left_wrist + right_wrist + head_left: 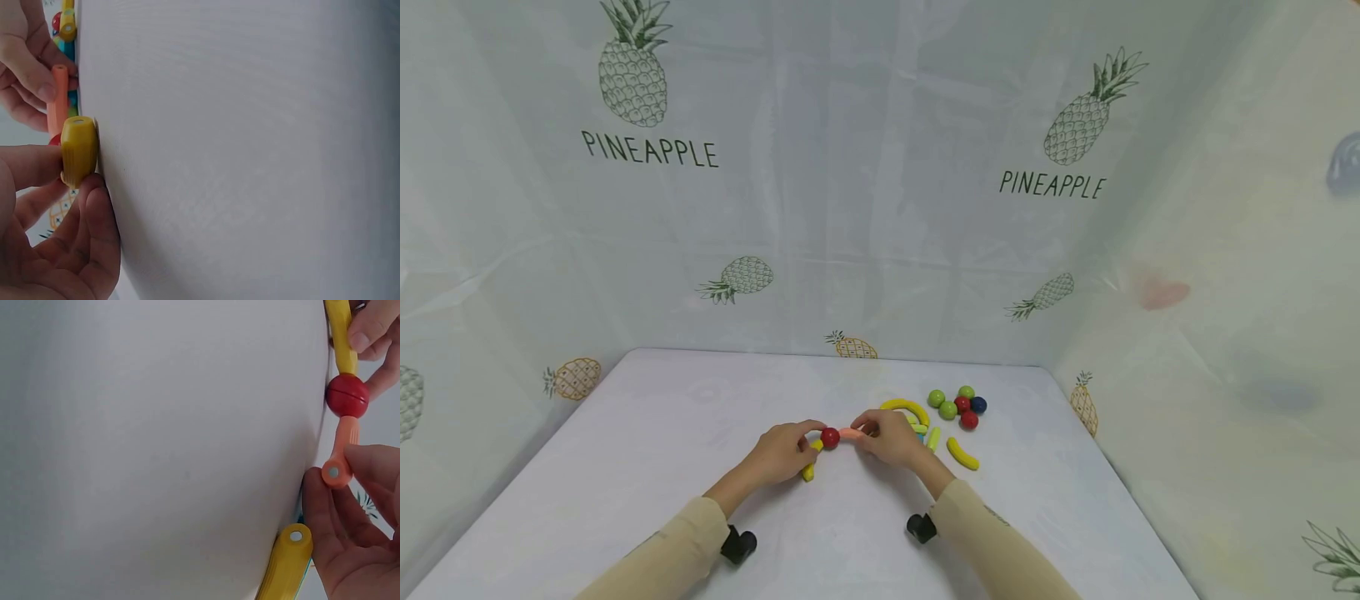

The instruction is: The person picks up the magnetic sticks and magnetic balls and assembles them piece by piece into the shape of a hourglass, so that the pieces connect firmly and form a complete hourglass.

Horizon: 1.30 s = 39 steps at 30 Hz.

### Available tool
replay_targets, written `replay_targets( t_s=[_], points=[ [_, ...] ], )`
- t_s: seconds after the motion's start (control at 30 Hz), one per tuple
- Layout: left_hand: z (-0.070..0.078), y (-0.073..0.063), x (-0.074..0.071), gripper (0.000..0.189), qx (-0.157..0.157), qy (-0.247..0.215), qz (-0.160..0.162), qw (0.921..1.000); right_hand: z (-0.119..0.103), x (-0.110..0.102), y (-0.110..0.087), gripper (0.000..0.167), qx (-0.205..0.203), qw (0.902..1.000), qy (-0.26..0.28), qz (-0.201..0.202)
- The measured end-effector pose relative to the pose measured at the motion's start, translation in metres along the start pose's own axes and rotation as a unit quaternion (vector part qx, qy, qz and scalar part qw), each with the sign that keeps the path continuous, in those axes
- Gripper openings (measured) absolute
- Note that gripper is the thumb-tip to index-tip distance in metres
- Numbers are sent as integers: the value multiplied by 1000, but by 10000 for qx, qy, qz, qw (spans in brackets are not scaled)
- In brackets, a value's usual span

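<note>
My left hand pinches a yellow magnetic stick between thumb and fingers, low over the white table. A red ball sits at the far end of that stick. From the ball's other side runs an orange magnetic stick, which my right hand pinches. In the right wrist view the yellow stick, the red ball and the orange stick form one line, touching end to end. A round silver magnet shows on the orange stick's free end. The left wrist view has the yellow stick end-on, mostly hiding the ball.
Right of my right hand lie a curved yellow stick, a lime stick and another yellow stick. Behind them several balls cluster: green, red and dark blue. A pineapple-print curtain hangs behind the table.
</note>
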<state>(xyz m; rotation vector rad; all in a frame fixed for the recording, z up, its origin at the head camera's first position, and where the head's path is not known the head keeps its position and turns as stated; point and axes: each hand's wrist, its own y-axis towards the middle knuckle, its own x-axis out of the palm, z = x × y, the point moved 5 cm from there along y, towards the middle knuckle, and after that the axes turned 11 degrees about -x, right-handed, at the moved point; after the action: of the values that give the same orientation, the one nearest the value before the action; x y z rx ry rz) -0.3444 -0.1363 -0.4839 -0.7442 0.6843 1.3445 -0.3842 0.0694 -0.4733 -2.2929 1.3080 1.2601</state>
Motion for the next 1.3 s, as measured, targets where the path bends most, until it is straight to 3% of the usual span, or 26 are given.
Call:
replay_targets(
  t_s=[0.33,0.63,0.87,1.3],
  points=[
    [-6,2,0,35,-193,-226,0,9996,1,9,6,18,170,9997,70,163],
    [-6,-4,-3,41,-208,-455,-205,9985,0,16,9,17,413,9986,264,183],
    [-5,-10,-7,28,-176,-540,-239,9981,-4,16,11,17,246,9992,213,212],
    [-5,-11,-6,27,-234,-592,-335,9974,-5,19,11,16,248,9986,337,309]
  ],
)
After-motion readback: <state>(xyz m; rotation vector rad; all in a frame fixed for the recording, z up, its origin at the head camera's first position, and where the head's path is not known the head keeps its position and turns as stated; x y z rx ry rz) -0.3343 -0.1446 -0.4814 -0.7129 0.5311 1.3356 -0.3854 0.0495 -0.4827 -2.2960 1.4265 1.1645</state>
